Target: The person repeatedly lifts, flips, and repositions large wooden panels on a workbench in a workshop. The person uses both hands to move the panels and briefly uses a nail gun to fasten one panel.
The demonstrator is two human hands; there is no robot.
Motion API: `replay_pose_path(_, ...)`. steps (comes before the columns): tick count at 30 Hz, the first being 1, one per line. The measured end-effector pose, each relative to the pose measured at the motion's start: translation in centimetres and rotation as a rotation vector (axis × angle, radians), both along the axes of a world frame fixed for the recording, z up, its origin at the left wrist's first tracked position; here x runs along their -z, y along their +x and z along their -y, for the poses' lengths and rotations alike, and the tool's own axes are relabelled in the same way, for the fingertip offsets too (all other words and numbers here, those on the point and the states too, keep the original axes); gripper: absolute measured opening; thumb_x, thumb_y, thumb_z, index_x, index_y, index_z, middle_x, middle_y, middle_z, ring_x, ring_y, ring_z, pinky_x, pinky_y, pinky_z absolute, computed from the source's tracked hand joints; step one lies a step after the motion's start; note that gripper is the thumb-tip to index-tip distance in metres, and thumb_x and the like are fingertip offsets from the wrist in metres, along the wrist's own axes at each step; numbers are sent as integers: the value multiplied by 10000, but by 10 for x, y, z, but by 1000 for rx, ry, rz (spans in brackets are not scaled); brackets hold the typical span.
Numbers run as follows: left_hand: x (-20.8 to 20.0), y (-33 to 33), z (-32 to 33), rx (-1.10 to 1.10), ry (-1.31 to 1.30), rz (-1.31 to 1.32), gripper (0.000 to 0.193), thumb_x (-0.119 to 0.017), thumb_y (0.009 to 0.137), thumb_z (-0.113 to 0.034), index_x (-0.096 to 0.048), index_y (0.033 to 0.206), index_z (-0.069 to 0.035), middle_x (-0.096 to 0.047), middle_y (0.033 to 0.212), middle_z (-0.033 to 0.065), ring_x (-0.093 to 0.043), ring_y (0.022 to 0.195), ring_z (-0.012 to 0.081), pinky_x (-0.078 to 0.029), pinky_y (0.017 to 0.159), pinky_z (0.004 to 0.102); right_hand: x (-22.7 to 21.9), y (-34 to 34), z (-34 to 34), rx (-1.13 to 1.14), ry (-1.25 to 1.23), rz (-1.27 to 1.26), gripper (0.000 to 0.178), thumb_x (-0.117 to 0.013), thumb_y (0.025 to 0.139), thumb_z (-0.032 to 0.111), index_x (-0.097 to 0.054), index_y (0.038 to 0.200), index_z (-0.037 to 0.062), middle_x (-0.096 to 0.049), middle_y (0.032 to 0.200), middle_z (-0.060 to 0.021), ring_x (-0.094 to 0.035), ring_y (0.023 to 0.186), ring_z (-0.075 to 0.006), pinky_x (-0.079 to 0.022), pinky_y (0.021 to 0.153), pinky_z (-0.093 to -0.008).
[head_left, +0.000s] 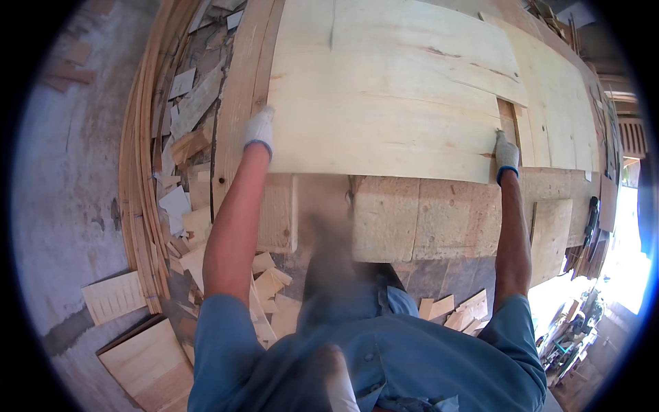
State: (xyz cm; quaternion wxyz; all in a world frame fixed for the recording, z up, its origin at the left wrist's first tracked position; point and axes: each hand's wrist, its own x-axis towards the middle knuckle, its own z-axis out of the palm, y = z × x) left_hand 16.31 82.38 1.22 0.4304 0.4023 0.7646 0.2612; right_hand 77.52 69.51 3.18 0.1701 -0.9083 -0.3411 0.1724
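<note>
A pale, thin wood sheet (384,117) with dark grain cracks lies flat across the workbench in front of me. My left hand (259,129), in a white knit glove with a blue cuff, grips its left edge near the close corner. At the opposite edge my right hand (506,151), gloved the same way, is closed on the sheet near its right corner, the thumb side toward the top. The undersides of both hands are hidden. Beyond the right hand lies a second pale sheet (559,103), with a darker wood strip (508,120) showing in the gap between.
Thick timber blocks (425,216) form the bench's near side. Long thin wood strips (141,172) stand bundled on the left, beside scattered offcuts (177,206). A board (147,364) lies at lower left. More scraps (470,312) and a small panel (551,233) are on the right.
</note>
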Motion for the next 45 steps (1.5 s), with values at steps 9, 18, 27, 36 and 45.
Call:
replay_pose_path(9, -5, 2, 3, 11, 58, -58, 670, -549, 905, -518, -609, 1193, 84, -654, 1168, 198, -634, 1019, 285, -499, 879, 380, 2, 7, -2, -12, -33, -20, 717, -346, 923, 590, -702, 952, -31, -646, 1039, -299, -606, 1034, -455, -430, 925, -490)
replay_pose_path(18, 21, -23, 78, -53, 39, 341, 652, -532, 915, -506, -606, 1193, 79, -661, 1139, 185, -623, 1005, 283, -483, 879, 396, 14, 16, 95, -197, -51, 222, 524, -299, 991, 440, -622, 1147, 59, -634, 1032, -314, -599, 1032, -464, -444, 908, -531)
replay_pose_path(27, 12, -137, 318, 31, -87, 274, 538, -498, 976, -398, -621, 1140, 100, -679, 1124, 158, -626, 1011, 219, -484, 895, 356, -27, -162, 375, 161, 170, -95, 585, -429, 986, 456, -689, 839, -47, -673, 763, -227, -643, 705, -330, -459, 660, -464)
replay_pose_path(36, 26, -295, 440, -49, 237, -276, 415, -485, 1003, -321, -625, 1136, 46, -656, 1166, 122, -617, 1043, 237, -470, 915, 371, -23, -370, 528, 20, -64, -340, 404, -454, 999, 332, -609, 895, -26, -605, 769, -143, -576, 703, -233, -440, 628, -427)
replay_pose_path(45, 16, -145, 641, -456, -77, 1116, 406, -454, 1033, -315, -504, 1300, -14, -611, 1128, 83, -584, 1011, 188, -467, 899, 346, 20, -443, 590, -577, -208, -841, 336, -554, 923, 299, -658, 979, -17, -671, 870, -103, -633, 819, -177, -509, 748, -325)
